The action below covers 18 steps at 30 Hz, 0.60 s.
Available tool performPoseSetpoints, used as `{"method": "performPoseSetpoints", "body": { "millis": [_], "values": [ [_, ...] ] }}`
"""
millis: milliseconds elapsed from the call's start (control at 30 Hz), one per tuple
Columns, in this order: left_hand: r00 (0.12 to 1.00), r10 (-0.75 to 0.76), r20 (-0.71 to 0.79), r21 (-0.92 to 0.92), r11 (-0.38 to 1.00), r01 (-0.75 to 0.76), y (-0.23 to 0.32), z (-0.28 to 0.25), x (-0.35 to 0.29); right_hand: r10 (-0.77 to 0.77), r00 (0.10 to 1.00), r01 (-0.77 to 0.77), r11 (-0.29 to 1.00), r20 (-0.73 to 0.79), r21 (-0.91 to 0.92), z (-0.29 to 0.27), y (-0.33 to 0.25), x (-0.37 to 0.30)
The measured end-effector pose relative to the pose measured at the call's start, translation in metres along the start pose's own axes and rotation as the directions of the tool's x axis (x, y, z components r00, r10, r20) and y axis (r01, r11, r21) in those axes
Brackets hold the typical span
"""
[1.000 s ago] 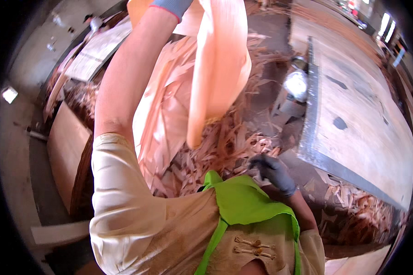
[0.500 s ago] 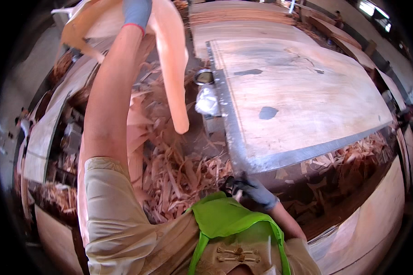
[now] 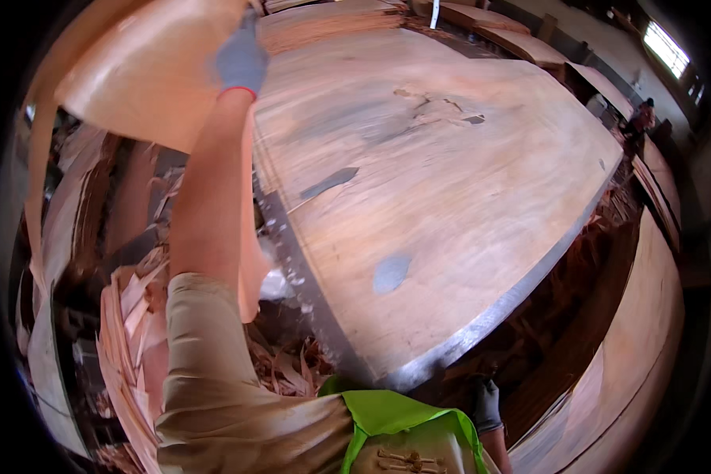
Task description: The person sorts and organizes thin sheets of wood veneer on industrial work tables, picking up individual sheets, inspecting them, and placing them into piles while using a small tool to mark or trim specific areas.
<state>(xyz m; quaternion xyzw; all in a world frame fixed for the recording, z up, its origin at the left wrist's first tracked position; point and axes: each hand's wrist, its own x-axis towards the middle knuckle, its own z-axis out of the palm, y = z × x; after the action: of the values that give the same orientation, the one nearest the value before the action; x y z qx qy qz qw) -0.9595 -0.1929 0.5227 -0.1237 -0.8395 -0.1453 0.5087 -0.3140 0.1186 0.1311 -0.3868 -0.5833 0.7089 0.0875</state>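
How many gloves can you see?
2. The left hand wears one, up at the thin wood sheet; the right hand wears the other, low down beside the green apron. A far-off person is too small to check.

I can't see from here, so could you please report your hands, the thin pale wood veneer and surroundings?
Left grey-gloved hand raised, holding curved veneer; right grey-gloved hand low, grip unclear; wide, flat, pale wood panel right of veneer.

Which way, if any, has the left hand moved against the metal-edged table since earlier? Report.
Yes, rightward: the left hand appeared well left of the metal-edged table earlier, and now shows close beside its left side.
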Motion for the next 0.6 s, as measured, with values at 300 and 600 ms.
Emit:
{"method": "performPoseSetpoints", "body": {
  "millis": [300, 600],
  "values": [
    [0.606, 0.705, 0.369, -0.024, 0.659, -0.752, 0.179, 0.245, -0.097, -0.496, 0.857, 0.345, 0.348, 0.142, -0.872, 0.117, -0.090, 0.120],
    [0.604, 0.500, 0.620, -0.158, 0.834, -0.529, 0.234, 0.394, -0.205, -0.687, 0.686, 0.429, 0.115, 0.240, -0.896, 0.134, -0.061, 0.202]
  ]
}}
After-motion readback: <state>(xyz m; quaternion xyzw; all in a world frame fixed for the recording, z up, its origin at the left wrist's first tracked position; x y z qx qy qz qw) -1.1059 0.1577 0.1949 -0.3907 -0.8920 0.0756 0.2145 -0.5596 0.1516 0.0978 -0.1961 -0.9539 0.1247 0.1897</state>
